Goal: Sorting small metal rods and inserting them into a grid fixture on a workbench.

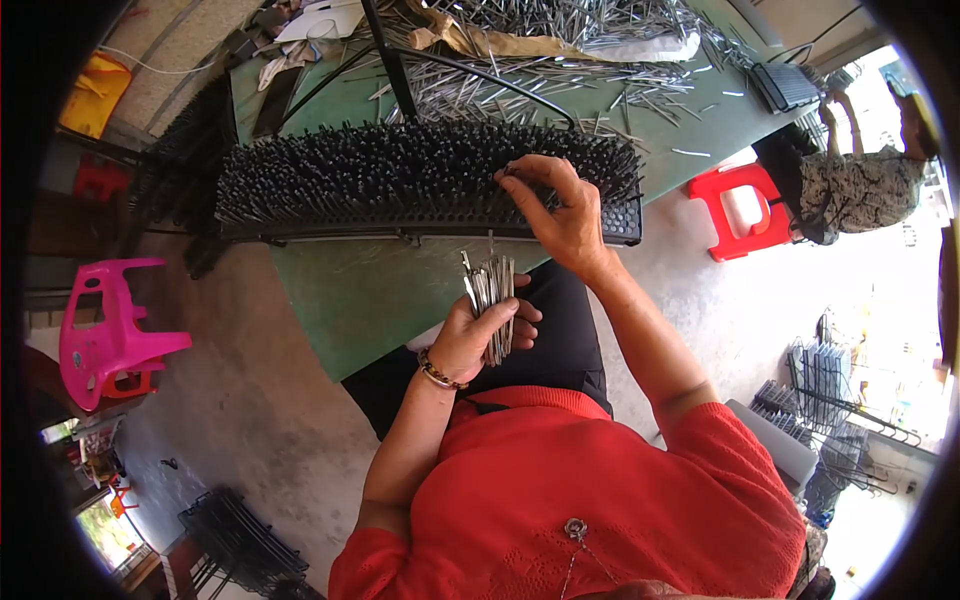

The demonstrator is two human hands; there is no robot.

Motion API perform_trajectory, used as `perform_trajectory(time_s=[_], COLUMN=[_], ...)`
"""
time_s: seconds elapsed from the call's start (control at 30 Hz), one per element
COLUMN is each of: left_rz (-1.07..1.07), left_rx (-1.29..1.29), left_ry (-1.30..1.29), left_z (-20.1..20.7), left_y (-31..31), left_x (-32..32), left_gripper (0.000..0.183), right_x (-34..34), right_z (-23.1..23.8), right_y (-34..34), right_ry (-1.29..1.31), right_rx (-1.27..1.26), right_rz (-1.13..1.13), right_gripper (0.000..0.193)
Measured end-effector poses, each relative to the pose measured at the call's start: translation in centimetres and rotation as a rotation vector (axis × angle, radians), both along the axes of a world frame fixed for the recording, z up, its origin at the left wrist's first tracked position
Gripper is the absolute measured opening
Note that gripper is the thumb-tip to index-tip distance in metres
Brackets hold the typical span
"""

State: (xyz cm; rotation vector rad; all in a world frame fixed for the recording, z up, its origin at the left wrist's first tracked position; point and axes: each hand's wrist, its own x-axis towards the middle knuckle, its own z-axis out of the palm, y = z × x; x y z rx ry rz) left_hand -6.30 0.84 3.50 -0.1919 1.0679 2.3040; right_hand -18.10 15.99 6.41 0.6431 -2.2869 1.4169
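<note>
My left hand point(478, 335) is closed round a bundle of thin silvery metal strips point(490, 290), held upright just off the near edge of the rack. A long black rack point(410, 190) stands on the green table, packed with rows of thin dark upright pieces. Over its right part my right hand point(560, 205) bends down, thumb and forefinger pinched together at the tops of the pieces. Whatever sits between those fingertips is too small to make out. At the rack's right end a strip of bare holes point(622, 218) shows.
Loose metal strips point(500, 90) lie heaped across the green table point(340, 300), with crumpled brown wrapping point(470, 40) among them. A black metal frame point(392, 75) rises behind the rack. A red stool point(735, 210) and another person point(860, 190) are at right; a pink stool point(105, 330) is at left.
</note>
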Motion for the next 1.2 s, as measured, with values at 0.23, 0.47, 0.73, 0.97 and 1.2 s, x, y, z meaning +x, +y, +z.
perform_trajectory(time_s=[0.23, 0.47, 0.73, 0.97, 1.2], left_rz=[-0.037, -0.047, -0.029, -0.14, -0.106], left_rx=[-0.019, -0.039, -0.017, -0.083, -0.069], left_ry=[0.034, 0.038, 0.057, 0.207, 0.065], left_z=[0.3, 0.3, 0.7, 1.6, 0.3], left_y=[0.0, 0.1, 0.2, 0.5, 1.6], left_x=[-0.1, -0.2, -0.2, -0.7, -0.6], left_gripper=[0.038, 0.039, 0.039, 0.037, 0.032], right_x=[0.2, 0.0, 1.3, 3.4, 2.0], right_z=[-0.7, 0.0, 1.4, 2.7, 3.5], right_y=[-0.1, -0.4, 0.7, 2.5, 3.0], right_ry=[0.14, 0.395, 0.232, -1.02, -0.377], right_rx=[0.08, 0.363, 0.258, -0.139, -0.183], right_rz=[-0.011, 0.052, 0.071, 0.331, -0.111], right_gripper=[0.028, 0.028, 0.024, 0.022, 0.022])
